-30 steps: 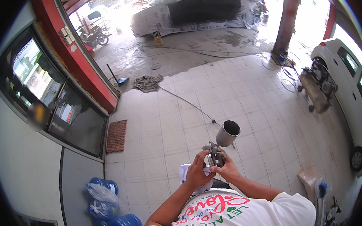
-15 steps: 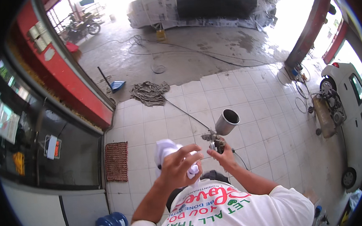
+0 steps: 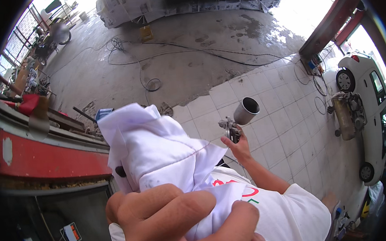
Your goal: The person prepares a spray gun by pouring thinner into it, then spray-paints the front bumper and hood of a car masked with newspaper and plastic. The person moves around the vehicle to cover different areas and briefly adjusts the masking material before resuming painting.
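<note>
Underfoot, pale tiles [image 3: 286, 121] give way along a ragged edge to bare concrete [image 3: 186, 83], where a hose [image 3: 116, 45] lies in loose loops near a yellow tin [image 3: 146, 33]. Beyond, a car body [image 3: 135, 7] stands wrapped in paper and plastic. A red post [image 3: 328, 19] rises at the far right; nearer on that side are a white car [image 3: 372, 96] and a tan compressor [image 3: 346, 117] just beside it. A red wall [image 3: 49, 158] runs along the left.

The left hand [image 3: 163, 217], large and close to the camera, has its fingers bent and clamped on a white cloth [image 3: 164, 149], bunched up in front of the shirt [image 3: 291, 211]. The right hand [image 3: 239, 147], farther out over the tiles, is closed around a spray gun [image 3: 231, 130], whose metal cup [image 3: 245, 112] tilts with its dark mouth showing.
</note>
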